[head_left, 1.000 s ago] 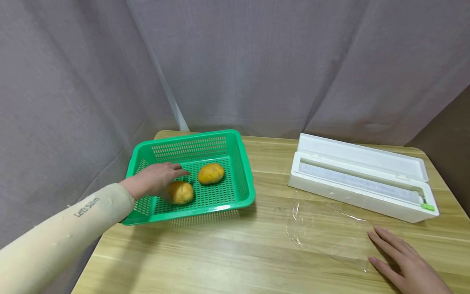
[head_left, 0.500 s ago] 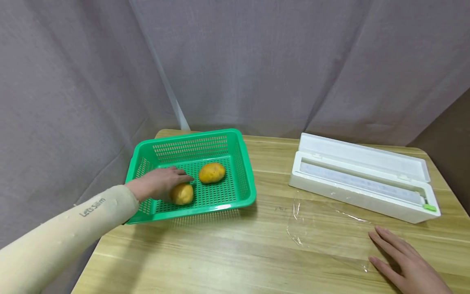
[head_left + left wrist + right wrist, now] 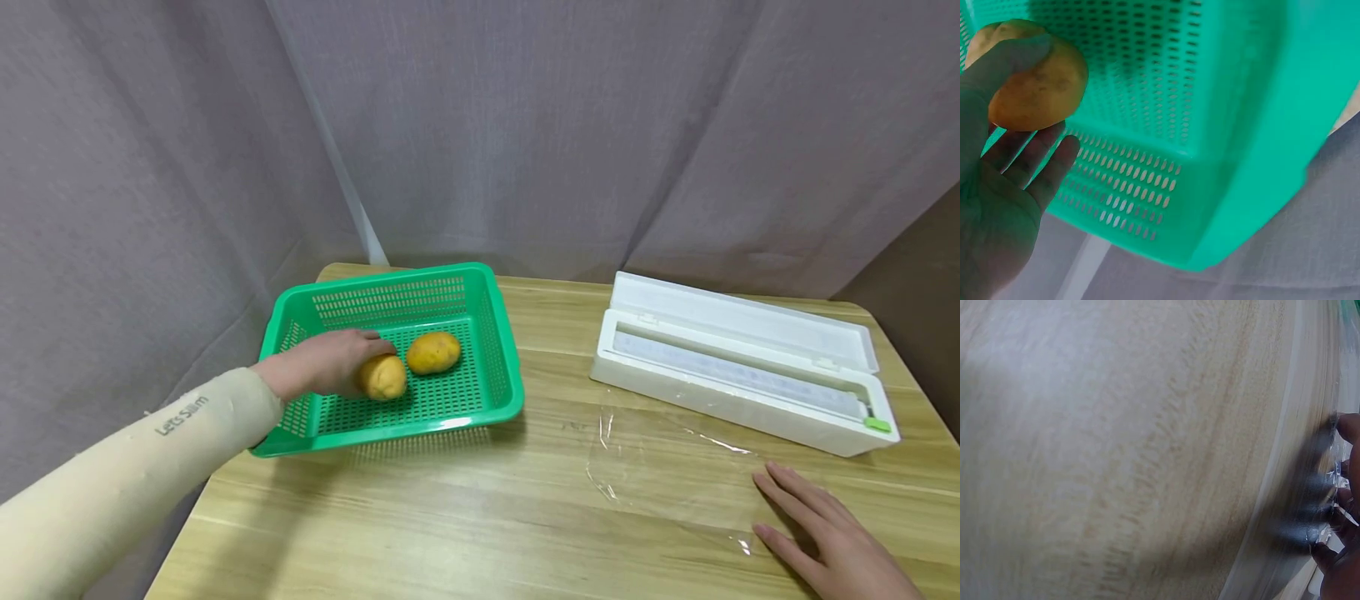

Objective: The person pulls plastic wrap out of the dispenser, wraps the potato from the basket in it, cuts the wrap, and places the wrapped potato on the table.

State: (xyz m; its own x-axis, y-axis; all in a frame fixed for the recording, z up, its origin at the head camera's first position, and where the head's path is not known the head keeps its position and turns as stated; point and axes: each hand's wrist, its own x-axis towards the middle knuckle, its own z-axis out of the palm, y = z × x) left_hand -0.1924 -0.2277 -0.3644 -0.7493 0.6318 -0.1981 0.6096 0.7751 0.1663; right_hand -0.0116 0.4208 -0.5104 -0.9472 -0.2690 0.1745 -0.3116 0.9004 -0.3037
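Reading the table [image 3: 465,525] as a clock dial, we saw the green basket [image 3: 450,423] at ten o'clock. In it the left hand [image 3: 337,358] gripped the first potato [image 3: 385,377], thumb on one side and fingers curled round it, a hold we judged to suit something so rounded. The second potato [image 3: 433,352] lay loose, just beyond it toward two o'clock. The clear film [image 3: 675,471] was spread just past three; the white box [image 3: 720,408] stood between two and three, lid folded back, probably for access to the roll. The right hand [image 3: 828,533], nearer four, rested spread fingers at the film's edge, gripping nothing, perhaps to keep it flat. Compared with half a second earlier, the first potato had shifted toward the second and looked raised; film, box and right hand had stayed put.
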